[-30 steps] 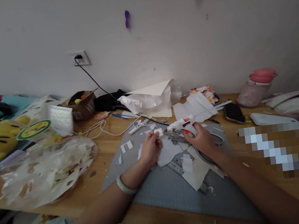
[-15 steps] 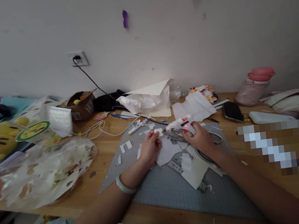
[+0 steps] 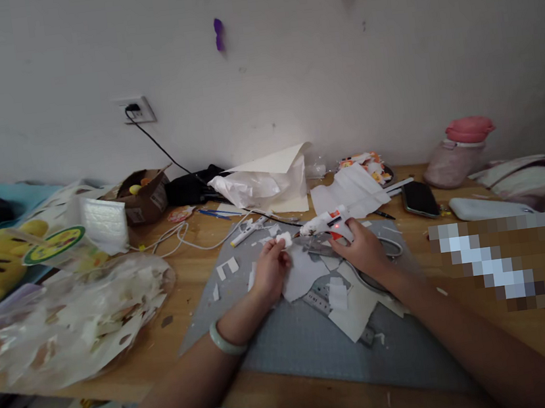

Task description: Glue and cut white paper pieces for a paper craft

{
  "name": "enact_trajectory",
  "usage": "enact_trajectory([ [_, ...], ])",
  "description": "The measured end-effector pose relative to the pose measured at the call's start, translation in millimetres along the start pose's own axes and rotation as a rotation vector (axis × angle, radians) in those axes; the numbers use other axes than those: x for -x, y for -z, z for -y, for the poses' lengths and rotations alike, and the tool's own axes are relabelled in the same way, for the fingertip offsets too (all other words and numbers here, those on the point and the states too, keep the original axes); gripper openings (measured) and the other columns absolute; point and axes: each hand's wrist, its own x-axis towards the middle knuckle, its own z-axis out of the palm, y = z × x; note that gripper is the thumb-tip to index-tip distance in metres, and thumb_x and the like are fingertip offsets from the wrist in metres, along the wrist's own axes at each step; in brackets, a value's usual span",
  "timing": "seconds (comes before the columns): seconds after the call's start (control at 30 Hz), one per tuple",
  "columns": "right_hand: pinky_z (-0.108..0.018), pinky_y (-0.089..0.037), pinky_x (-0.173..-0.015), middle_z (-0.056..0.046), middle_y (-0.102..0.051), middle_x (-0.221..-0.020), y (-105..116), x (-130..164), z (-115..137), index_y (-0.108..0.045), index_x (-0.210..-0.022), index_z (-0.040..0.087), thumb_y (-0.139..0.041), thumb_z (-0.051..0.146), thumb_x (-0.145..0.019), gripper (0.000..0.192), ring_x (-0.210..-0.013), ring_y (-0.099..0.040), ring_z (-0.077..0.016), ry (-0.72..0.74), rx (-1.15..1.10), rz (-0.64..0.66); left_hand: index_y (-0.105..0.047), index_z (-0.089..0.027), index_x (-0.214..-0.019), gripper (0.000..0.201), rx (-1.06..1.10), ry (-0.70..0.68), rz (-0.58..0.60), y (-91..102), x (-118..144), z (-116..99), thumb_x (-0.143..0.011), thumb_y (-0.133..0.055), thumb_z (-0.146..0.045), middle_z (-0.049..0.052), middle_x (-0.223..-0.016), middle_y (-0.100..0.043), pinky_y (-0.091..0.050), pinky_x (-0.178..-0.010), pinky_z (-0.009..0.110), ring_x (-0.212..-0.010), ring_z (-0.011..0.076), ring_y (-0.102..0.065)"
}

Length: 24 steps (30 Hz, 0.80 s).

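Note:
My left hand (image 3: 271,269) pinches a small white piece (image 3: 284,237), whose material I cannot make out, between thumb and fingertips. Wrapped around the handle of a white and orange hot glue gun (image 3: 323,223) is my right hand (image 3: 360,248). A red light glows on the gun's side, and its nozzle points left, close to the white piece. Below the hands, paper scraps (image 3: 303,273) and a metal ruler (image 3: 317,299) lie on a grey cutting mat (image 3: 291,354). Scissors, partly hidden, lie beneath the right hand, with a white loop handle (image 3: 391,247) showing.
A plastic bag of scraps (image 3: 83,320) and a lidded cup (image 3: 56,247) lie left. Behind are a cardboard box (image 3: 146,203) and crumpled white wrapping (image 3: 260,185). To the right stand a phone (image 3: 420,200) and a pink bottle (image 3: 458,155). A black cord (image 3: 161,146) runs from the wall socket.
The view has shifted slightly, so everything sits a little further left. The glue gun's nozzle has tilted a little away from the white piece, leaving a small gap. Both grips are unchanged.

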Motion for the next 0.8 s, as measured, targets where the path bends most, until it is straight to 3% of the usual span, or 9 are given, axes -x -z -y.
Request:
enact_trajectory([
  [0.43,-0.033,-0.045,-0.062,-0.011,-0.068,-0.086,0.6,0.4,0.1,-0.056,-0.093,0.019,-0.057,0.043,-0.071,0.032,-0.079,-0.065,-0.0283,0.019,0.004,-0.017,-0.049,-0.017,-0.07,0.028,-0.023,0.002,0.01,0.2,-0.1,0.8,-0.059,-0.074,-0.026,-0.008,-0.057,-0.045,-0.032,-0.042,0.018,-0.044,0.004,-0.04],
  [0.8,-0.033,-0.044,-0.064,-0.011,-0.067,-0.088,-1.0,0.3,-0.6,-0.056,-0.095,0.018,-0.056,0.045,-0.073,0.034,-0.078,-0.064,-0.0275,0.004,-0.014,0.004,-0.046,-0.018,-0.069,0.022,-0.023,0.011,-0.027,-1.0,-0.6,0.0,-0.068,-0.067,-0.024,-0.008,-0.056,-0.045,-0.032,-0.041,0.018,-0.043,0.0047,-0.04],
])
